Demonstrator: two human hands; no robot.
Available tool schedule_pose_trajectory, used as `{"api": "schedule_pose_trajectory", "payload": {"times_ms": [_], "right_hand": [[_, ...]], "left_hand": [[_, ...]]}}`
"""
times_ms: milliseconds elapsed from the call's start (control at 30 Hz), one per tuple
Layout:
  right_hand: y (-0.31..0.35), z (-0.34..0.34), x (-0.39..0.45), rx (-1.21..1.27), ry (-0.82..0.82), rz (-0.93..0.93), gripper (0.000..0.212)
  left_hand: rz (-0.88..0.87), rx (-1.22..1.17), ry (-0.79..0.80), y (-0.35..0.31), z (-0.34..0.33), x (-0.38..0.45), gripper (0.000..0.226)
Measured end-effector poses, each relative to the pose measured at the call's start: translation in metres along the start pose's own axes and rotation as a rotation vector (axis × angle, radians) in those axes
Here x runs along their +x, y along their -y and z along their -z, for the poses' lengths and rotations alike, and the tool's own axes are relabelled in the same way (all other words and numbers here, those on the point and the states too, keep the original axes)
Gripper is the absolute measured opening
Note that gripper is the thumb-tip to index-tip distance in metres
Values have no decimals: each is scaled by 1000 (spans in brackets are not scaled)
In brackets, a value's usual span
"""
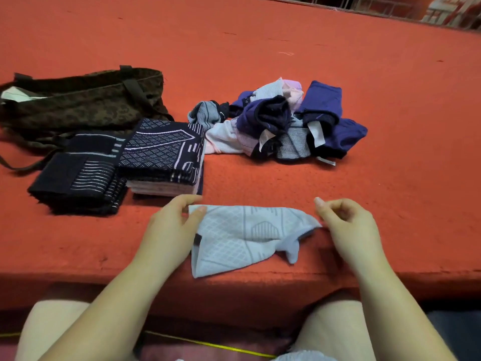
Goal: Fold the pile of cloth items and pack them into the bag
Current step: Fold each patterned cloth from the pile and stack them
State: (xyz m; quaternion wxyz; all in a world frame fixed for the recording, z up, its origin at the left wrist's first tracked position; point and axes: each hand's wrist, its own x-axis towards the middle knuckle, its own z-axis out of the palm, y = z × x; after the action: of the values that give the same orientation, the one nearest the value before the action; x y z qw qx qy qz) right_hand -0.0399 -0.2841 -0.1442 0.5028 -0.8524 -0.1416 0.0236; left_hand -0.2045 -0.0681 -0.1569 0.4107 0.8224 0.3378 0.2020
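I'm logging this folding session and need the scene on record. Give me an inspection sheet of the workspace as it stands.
Surface: orange mat, worn in places.
Job's things: light blue cloth lying near the front edge, partly folded; unfolded pile behind it; two folded stacks; brown bag lying at far left.
Clutter: nothing seen.
Hands: left hand pinches the cloth's left corner; right hand fingers curled at its right tip, grip unclear.
Cables: yellow line on the floor, kind unclear.
Surroundings: railing beyond the mat.
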Motion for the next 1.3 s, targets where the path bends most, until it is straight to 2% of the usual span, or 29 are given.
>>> {"api": "schedule_pose_trajectory", "payload": {"times_ms": [67,133,167,233,333,433,600,733,867,933,1000,1100,1200,1300], "right_hand": [[6,-4,-9,-48,10,148,13],[11,-10,-20,-130,77,338,18],[12,-14,-24,-175,130,432,24],[6,-23,-29,-267,268,537,40],[-7,-30,-30,-409,359,542,46],[-7,-27,-29,-384,326,505,35],[-2,-21,-33,-234,245,389,12],[6,-14,-33,142,248,172,9],[7,-4,-24,447,176,-5,8],[6,1,-21,543,175,-63,27],[8,4,-19,612,156,-92,33],[11,10,-13,758,40,-195,21],[8,22,-7,791,-109,-265,18],[2,19,-10,631,-24,-234,16]], "left_hand": [[-186,126,-127,-1,2,-5,26],[-393,119,-194,-6,7,-9,28],[-473,108,-161,-7,9,-11,26],[-585,127,10,-5,7,-14,24],[-649,250,286,14,-3,-17,37],[-627,242,396,31,-7,-18,44],[-559,172,281,28,-2,-17,41],[-377,-60,173,23,8,-14,26],[-291,-177,69,15,18,-8,16],[-240,-245,19,13,24,-5,10],[-178,-342,-6,11,28,-4,17],[-16,-532,-61,6,35,0,22],[51,-423,-170,15,47,7,17],[38,-262,-81,22,51,11,17]]}}
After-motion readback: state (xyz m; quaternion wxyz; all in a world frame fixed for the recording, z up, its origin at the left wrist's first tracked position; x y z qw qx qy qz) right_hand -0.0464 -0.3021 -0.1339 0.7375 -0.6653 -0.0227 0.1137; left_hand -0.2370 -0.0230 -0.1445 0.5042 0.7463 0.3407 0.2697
